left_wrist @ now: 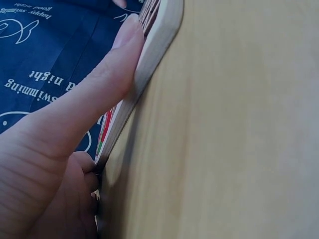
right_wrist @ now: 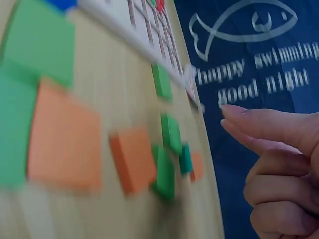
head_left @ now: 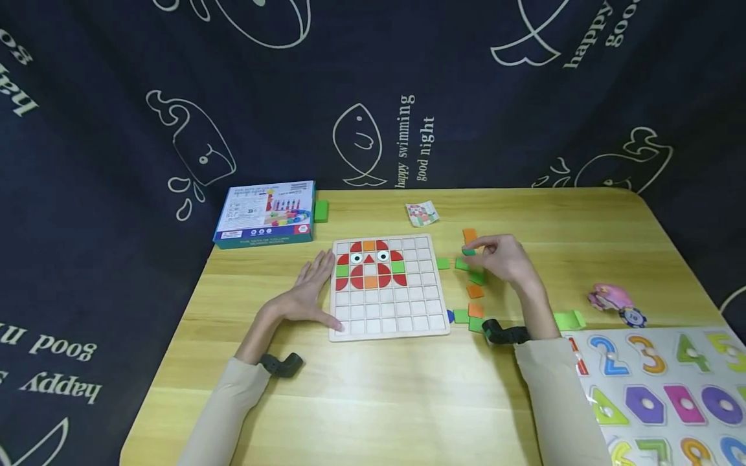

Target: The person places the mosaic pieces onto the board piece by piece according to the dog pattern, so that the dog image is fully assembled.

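Observation:
My left hand (head_left: 305, 294) is spread along the left side of a white square grid board (head_left: 402, 327). Its thumb (left_wrist: 112, 64) presses on the near left corner, and the fingertips touch the edge further up. Red, green, orange and white-eyed tiles form an owl-like pattern (head_left: 369, 265) in the board's upper left cells. My right hand (head_left: 502, 259) is over the loose tiles right of the board, thumb and index fingertips slightly apart, nothing seen between them. Beneath those fingertips, a teal tile (right_wrist: 186, 159) stands among green tiles (right_wrist: 171, 133) and an orange tile (right_wrist: 132, 159).
A blue toy box (head_left: 265, 217) is at the back left with a green block (head_left: 321, 211) beside it. Behind the board lies a small picture card (head_left: 422, 213). At right are a pink toy (head_left: 610, 296), a round chip (head_left: 632, 317) and a number-and-shape puzzle sheet (head_left: 664, 369).

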Demonstrator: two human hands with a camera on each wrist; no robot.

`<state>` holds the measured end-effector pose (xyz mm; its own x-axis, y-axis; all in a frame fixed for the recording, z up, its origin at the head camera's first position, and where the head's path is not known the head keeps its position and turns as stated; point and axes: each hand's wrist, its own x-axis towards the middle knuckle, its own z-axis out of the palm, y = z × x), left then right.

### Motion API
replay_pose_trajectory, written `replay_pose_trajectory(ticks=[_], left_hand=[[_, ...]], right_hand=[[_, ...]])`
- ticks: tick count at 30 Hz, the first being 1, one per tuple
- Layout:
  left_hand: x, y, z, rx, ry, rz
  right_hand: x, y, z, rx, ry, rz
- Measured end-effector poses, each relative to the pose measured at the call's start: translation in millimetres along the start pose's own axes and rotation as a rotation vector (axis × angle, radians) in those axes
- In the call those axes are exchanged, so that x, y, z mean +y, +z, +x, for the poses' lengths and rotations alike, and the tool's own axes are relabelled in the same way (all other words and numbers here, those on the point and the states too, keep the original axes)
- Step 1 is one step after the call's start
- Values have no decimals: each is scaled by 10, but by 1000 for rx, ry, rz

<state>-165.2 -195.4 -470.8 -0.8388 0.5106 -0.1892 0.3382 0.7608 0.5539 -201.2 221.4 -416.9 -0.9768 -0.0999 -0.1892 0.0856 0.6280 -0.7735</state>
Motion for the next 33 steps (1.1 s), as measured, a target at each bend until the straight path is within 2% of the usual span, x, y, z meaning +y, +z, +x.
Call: replay_pose_trajectory(ticks=[5,10,15,18,23,33], left_hand=[[-11,-13,-6,-1,2,-11],[-23,-19,-9,-6,-6,-13],[-32,-10,3,-3,-2,-9],[-28,-9,13,-4,1,-9],[-22,-6,7,-12,-11,-14],[-17,-16,15,-12,-18,-7]], right_hand=[[167,-114,-13,-28,95,40],[224,-104,29,-34,122,14],[227,-87,98,7,142,22],[208,-85,138,5,141,24],[193,-21,198,-72,131,5],[128,150,300,-137,56,46]])
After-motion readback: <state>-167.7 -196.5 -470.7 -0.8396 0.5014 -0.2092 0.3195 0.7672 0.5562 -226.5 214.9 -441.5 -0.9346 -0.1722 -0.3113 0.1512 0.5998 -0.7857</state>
